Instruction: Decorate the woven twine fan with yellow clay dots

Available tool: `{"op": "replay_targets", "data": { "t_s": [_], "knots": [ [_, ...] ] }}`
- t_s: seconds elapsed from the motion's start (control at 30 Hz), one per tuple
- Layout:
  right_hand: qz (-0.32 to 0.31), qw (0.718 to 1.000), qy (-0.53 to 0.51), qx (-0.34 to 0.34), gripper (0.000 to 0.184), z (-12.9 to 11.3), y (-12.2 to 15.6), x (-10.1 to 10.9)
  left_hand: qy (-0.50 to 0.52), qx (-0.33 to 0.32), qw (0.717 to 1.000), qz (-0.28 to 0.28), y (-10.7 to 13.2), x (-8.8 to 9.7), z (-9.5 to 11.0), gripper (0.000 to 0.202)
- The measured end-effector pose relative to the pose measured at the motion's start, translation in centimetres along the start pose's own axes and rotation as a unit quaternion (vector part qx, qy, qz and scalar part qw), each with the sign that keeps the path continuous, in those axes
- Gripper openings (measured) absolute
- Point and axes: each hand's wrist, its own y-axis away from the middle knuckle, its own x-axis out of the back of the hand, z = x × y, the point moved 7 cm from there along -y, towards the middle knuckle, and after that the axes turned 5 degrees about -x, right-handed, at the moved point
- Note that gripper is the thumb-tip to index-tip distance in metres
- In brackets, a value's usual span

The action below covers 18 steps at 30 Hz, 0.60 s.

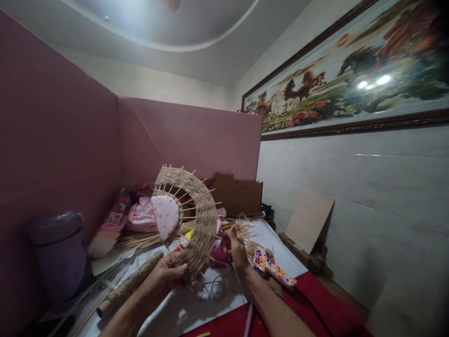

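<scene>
My left hand [170, 271] grips the lower end of a half-round woven fan [205, 210], thumb on its face. Tan twine is woven over thin sticks whose tips stick out past the outer edge. Bare sticks span the gap to the inner half-disc, which is covered with white cloth with pink dots [164, 215]. To the right of the fan and apart from it, my right hand [234, 248] is raised with thumb up and fingers curled closed; what they hold, if anything, I cannot make out. Nearest to it lies a flower-patterned glue gun [271, 267].
A cardboard tube [129, 283] lies left of the fan. Loose twine [215, 288] coils on the white table sheet [196, 311], beside red cloth [315, 304]. Behind are thin sticks [140, 241], pink packages [142, 215] and a cardboard box [235, 194]. A bin [58, 257] stands left.
</scene>
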Motion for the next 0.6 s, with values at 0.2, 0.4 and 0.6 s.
{"op": "replay_targets", "data": {
  "t_s": [0.2, 0.4, 0.6],
  "knots": [
    [0.026, 1.0, -0.01, 0.015, 0.066, -0.2, 0.1, 0.3, -0.031, -0.013, 0.999, 0.015, -0.1, 0.3, 0.2, 0.028],
    [-0.062, 0.993, 0.085, 0.056, 0.047, -0.7, 0.1, -1.2, -0.009, -0.021, 1.0, 0.019, 0.1, 0.0, 0.9, 0.027],
    [-0.128, 0.953, 0.247, 0.124, 0.015, -0.9, 0.5, -2.2, 0.011, -0.029, 0.999, 0.041, 0.1, 0.4, 1.5, 0.021]
  ]
}}
